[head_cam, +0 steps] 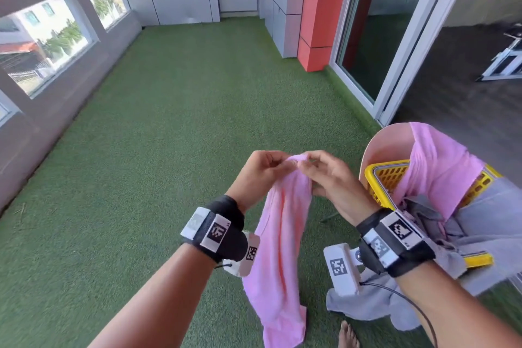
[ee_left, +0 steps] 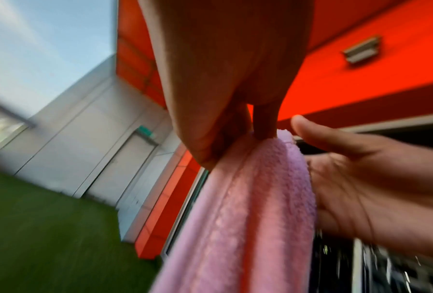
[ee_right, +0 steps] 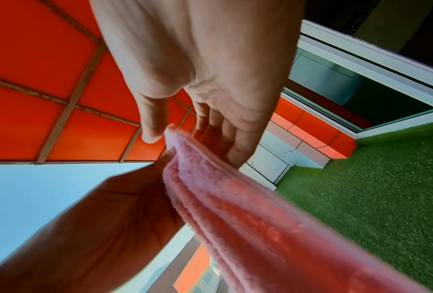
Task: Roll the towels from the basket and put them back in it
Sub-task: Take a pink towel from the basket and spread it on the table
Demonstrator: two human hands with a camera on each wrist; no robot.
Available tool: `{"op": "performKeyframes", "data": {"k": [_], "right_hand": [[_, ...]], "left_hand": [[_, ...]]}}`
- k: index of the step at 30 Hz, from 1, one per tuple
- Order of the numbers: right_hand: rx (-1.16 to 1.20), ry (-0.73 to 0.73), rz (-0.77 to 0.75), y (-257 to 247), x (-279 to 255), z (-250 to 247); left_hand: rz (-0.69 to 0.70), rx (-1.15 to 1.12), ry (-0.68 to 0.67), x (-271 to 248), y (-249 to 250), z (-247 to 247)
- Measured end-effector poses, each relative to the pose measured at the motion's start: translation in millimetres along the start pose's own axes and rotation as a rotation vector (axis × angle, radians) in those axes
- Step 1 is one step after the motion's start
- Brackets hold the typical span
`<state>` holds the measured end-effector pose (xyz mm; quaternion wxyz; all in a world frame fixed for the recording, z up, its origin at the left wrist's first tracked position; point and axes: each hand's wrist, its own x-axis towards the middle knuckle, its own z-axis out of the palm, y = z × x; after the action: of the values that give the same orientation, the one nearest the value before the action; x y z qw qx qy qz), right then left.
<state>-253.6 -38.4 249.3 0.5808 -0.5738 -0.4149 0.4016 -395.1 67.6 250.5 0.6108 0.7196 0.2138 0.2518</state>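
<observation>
Standing on a pink chair (head_cam: 387,144) at the right of the head view, a yellow basket (head_cam: 380,178) is seen with a second pink towel (head_cam: 440,167) draped over its far rim and grey towels (head_cam: 485,223) spilling over its near side, one grey piece (head_cam: 364,305) hanging low beside the right wrist. Green artificial turf (head_cam: 175,127) covers the floor, bounded by a grey parapet (head_cam: 56,70) on the left and an orange column (head_cam: 322,8) and sliding glass door (head_cam: 375,37) on the right. A bare foot (head_cam: 348,336) is glimpsed at the bottom edge.

The pink towel (head_cam: 282,246) is held up in the air in front of the body, left of the basket, its length hanging down towards the turf. Its top corner is pinched by the left hand (head_cam: 262,169), thumb and fingers (ee_left: 265,126) closed on the hem. The right hand (head_cam: 327,175) is raised close against it; its thumb (ee_right: 152,126) and fingertips appear to nip the same edge, though motion blur leaves this less certain.
</observation>
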Motion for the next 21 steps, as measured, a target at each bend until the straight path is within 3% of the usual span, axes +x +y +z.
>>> {"op": "performKeyframes", "data": {"k": [4,8,10,11,13,15,18,21], "right_hand": [[-0.133,0.106,-0.095,4,0,-9],[0.026,0.429,-0.173,-21,12,-42],[0.137,0.502,-0.185,-33,13,-52],[0.077,0.446,-0.191,-35,9,-48],[-0.238,0.160,-0.151,-25,-10,-28],[-0.509,-0.093,-0.028,-4,-28,-15],[-0.513,-0.033,-0.013,5,-36,-33],[-0.142,0.205,-0.014,-19,-41,-64]], "left_hand": [[-0.033,0.155,-0.062,1,-2,6],[-0.058,0.103,-0.107,-15,-10,10],[-0.064,0.080,-0.071,-20,-13,11],[-0.064,0.073,-0.040,-20,-14,11],[-0.053,0.073,-0.011,-16,-12,13],[-0.024,0.095,-0.070,-12,-5,21],[-0.027,0.120,-0.168,-11,-3,34],[-0.047,0.109,-0.290,-14,-9,44]]}}
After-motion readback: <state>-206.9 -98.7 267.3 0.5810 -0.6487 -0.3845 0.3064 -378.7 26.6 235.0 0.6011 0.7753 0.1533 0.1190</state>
